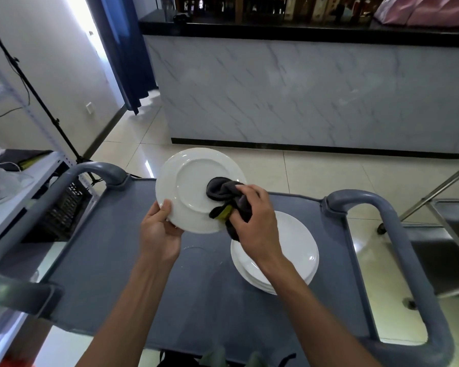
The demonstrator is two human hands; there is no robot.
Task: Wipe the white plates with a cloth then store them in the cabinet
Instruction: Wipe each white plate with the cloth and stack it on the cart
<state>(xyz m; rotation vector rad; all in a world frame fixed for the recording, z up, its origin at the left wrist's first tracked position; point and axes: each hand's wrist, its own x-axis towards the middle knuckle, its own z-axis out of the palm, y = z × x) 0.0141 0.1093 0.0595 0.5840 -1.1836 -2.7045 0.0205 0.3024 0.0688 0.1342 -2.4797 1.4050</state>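
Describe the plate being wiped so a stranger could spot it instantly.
Start at the grey plastic cart top. Above its far edge, the left hand holds a round white plate tilted, underside showing, dark grey cloth pressed on it. The other white plates lie stacked flat.

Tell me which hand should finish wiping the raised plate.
Right hand: its fingers already grip the cloth against the plate; the left hand holds the plate's rim.

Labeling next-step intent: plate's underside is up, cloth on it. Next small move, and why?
Probably sweep the cloth leftward across the held plate: the right hand presses it near the right rim, and the left hand steadies the opposite edge.
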